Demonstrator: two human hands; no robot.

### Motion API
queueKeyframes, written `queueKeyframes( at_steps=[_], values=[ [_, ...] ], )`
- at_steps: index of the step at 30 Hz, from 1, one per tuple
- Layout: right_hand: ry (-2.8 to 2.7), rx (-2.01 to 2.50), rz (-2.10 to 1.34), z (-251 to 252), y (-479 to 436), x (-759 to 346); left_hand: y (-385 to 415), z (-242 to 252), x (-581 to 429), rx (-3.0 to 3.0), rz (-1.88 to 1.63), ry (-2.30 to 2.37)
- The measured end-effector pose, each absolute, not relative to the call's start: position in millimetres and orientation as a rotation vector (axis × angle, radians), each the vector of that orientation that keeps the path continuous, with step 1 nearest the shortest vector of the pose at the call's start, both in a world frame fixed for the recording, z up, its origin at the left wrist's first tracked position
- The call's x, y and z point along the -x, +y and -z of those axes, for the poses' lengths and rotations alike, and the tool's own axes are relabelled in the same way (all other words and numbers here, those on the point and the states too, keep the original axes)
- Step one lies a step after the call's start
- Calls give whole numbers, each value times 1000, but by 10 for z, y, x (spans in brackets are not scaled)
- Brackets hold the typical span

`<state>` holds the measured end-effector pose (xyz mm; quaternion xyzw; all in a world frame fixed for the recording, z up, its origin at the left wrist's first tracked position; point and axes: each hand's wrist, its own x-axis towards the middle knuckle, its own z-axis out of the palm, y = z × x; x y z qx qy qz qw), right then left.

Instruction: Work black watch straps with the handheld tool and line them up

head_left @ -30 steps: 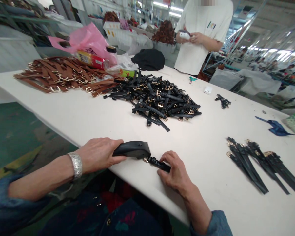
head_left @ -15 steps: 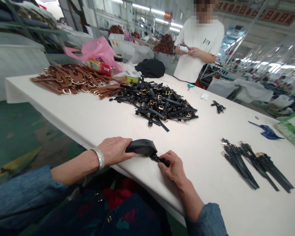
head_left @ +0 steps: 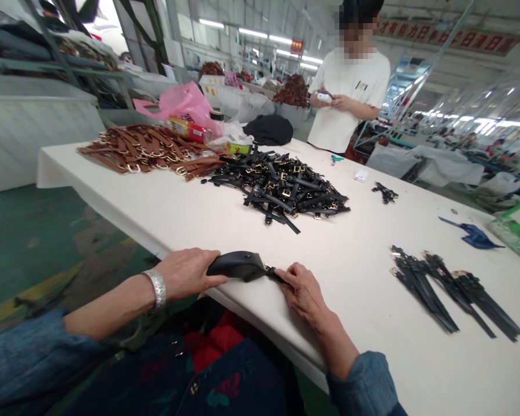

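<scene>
My left hand (head_left: 191, 270), with a silver bracelet on its wrist, is closed round one end of a wide, curved black leather strap (head_left: 239, 266). At the strap's right end, a small metal buckle shows beside a short black buckle strap (head_left: 275, 273). My right hand (head_left: 302, 293) pinches that short strap between thumb and fingers, low over the table near its front edge. Whether the two pieces are joined is too small to tell. Beyond my hands lies a heap of black buckle straps (head_left: 281, 184) with gold-coloured buckles.
Brown buckle straps (head_left: 143, 147) are piled at the back left of the white table (head_left: 190, 219), near a pink bag (head_left: 184, 105). Bundled black straps (head_left: 424, 294) lie at the right, with a dark blue object (head_left: 475, 236) behind. A person (head_left: 346, 86) stands across the table.
My left hand and the wide strap have moved a little to the left. My right hand keeps its pinch on the short strap, with more of the buckle showing. The whole view has shifted slightly.
</scene>
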<state>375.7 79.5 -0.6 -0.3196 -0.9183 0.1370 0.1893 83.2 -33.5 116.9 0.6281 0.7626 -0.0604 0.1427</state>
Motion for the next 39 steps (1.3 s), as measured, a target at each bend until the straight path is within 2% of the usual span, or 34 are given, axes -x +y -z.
queueKeyframes(
  at_steps=[10, 17, 22, 28, 39],
  values=[
    [-2340, 1014, -713, 63, 796, -3764, -413, -1324, -918, -1879, 306, 2150],
    [-2184, 1014, -1007, 34, 795, -3826, -157, -1450, -1360, -1982, 382, 1962],
    [-2195, 1034, -1124, -20, 762, -3903, -48, -1479, -1319, -1940, 455, 1959],
    [-2181, 1091, -1090, -60, 684, -3912, 62, -1444, -1156, -1910, 466, 1973],
    [-2349, 974, -726, -217, 546, -3923, 57, -1133, -707, -1836, 331, 2090]
  ],
)
